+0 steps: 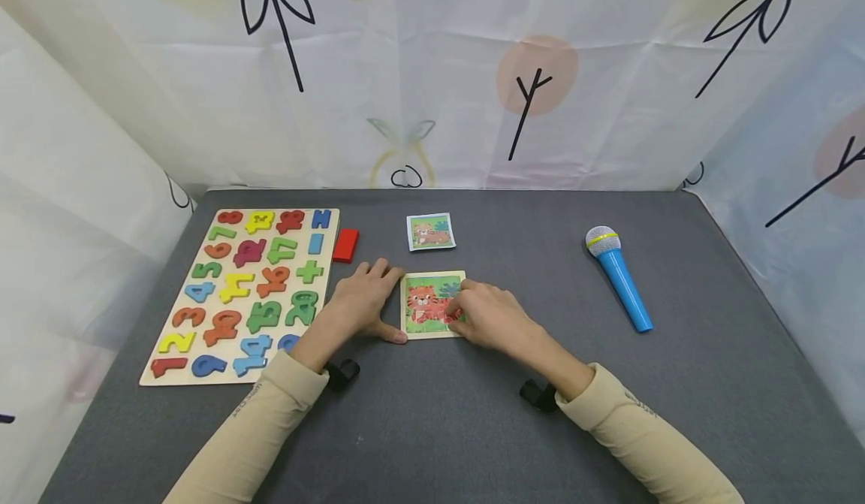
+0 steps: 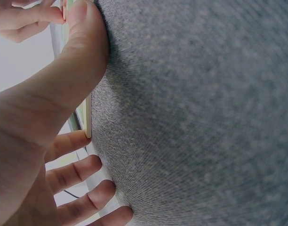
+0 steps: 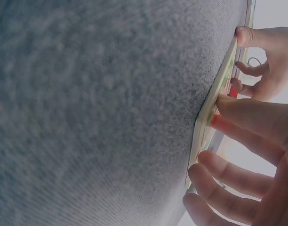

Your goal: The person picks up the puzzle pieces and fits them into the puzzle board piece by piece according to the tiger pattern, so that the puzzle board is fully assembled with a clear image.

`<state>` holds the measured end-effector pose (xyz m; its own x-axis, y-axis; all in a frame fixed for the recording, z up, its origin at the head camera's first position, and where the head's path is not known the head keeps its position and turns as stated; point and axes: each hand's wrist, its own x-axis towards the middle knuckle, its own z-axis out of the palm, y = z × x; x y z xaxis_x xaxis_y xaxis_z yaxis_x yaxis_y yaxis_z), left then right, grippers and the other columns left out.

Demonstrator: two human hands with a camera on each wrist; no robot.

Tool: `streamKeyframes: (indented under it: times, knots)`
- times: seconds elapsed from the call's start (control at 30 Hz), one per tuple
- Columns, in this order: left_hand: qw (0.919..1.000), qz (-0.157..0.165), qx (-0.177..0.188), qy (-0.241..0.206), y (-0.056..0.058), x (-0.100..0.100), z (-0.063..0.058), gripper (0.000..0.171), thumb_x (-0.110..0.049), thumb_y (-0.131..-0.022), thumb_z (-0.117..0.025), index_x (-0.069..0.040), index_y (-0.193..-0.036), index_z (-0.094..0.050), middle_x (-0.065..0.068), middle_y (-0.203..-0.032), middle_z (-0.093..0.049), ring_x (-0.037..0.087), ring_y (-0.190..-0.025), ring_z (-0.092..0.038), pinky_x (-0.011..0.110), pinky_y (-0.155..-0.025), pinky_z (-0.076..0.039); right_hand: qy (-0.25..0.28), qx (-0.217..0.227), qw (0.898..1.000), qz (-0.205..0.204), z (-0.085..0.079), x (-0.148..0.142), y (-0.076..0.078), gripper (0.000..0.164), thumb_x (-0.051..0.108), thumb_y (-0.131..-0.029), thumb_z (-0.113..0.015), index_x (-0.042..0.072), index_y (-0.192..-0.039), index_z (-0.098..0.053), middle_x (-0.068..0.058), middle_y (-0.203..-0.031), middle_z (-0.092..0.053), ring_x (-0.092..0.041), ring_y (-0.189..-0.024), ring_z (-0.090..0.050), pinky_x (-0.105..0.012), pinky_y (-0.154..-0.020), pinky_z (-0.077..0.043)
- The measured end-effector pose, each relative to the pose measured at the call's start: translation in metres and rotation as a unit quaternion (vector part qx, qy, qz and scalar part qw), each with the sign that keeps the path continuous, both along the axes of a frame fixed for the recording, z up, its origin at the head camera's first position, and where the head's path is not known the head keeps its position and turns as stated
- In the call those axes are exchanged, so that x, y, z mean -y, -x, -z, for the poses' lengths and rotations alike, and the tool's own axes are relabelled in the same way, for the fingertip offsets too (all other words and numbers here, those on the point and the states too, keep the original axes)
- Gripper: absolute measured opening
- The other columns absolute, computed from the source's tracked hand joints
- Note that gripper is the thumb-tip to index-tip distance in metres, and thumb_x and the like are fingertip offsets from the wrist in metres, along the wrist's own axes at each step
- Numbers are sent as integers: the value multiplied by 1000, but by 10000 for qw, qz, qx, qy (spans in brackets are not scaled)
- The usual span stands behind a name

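Note:
A small square tiger puzzle (image 1: 424,326) with a pale wooden border lies flat on the grey table. My left hand (image 1: 365,297) spans its left side, thumb at the near corner and index fingertip at the far corner, the other fingers spread on the cloth. Over the puzzle's right part, the thumb and index finger of my right hand (image 1: 496,316) pinch at a red piece of the tiger picture, mostly hidden by the fingers. In the right wrist view that thumb (image 3: 250,110) touches the puzzle's frame, while the remaining fingers hang loosely curved beside the edge.
On the left lies a wooden board (image 1: 230,301) of colourful numbers and letters, with a red block (image 1: 345,245) against its right side. A small tiger picture card (image 1: 431,232) lies beyond the puzzle. At right rests a blue toy microphone (image 1: 623,282). White cloth walls (image 1: 446,136) enclose the table.

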<state>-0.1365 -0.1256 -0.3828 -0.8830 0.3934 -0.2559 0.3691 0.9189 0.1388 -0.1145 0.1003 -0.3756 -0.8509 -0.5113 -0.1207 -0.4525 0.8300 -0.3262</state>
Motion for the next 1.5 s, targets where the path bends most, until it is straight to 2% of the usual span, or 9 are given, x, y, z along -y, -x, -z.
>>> streamKeyframes:
  times: [0.4, 0.67, 0.83, 1.03, 1.3, 1.5]
  knots:
    - [10000, 16, 0, 12, 0, -2, 0, 109, -63, -66, -89, -11, -151, -45, 15, -139, -51, 33, -118, -51, 51, -89, -56, -225, -7, 9997, -124, -2, 1, -1, 12, 20, -90, -79, 15, -100, -83, -5, -94, -63, -17, -71, -57, -33, -55, -50]
    - [10000, 29, 15, -1, -1, -2, -1, 109, -63, -66, -89, -11, -150, -45, 15, -139, -51, 34, -118, -51, 52, -88, -56, -259, -8, 9997, 51, -4, -7, 0, 32, 26, -87, -83, 15, -116, -77, -4, -93, -62, -15, -70, -47, -27, -52, -34]
    - [10000, 10, 31, 7, -2, -1, -2, 109, -62, -66, -89, -11, -151, -45, 16, -140, -50, 34, -120, -51, 52, -90, -56, -136, 116, 9998, 128, -4, -11, 1, 25, 26, -87, -83, 15, -109, -80, -3, -93, -64, -13, -70, -48, -27, -53, -37]
    - [10000, 69, -45, 32, -3, 0, -3, 107, -63, -67, -88, -11, -151, -45, 16, -139, -50, 34, -118, -51, 51, -88, -56, 3, 322, 9991, 281, -1, -10, 6, 24, 25, -85, -85, 14, -106, -82, -6, -103, -70, -14, -74, -52, -30, -58, -43]
    - [9998, 176, -4, 54, -7, 3, -2, 106, -63, -73, -84, -9, -155, -42, 18, -145, -47, 37, -122, -49, 53, -91, -55, -22, 518, 9983, 253, -2, -11, 7, 26, 22, -86, -83, 13, -110, -81, -7, -99, -66, -15, -71, -47, -27, -55, -37]
    - [9996, 256, 44, 131, -6, 5, -1, 105, -65, -76, -81, -10, -156, -41, 18, -145, -46, 37, -120, -48, 50, -89, -55, 52, 514, 9983, 287, -1, -11, 6, 23, 21, -86, -82, 13, -108, -82, -7, -100, -67, -15, -71, -49, -27, -56, -39]
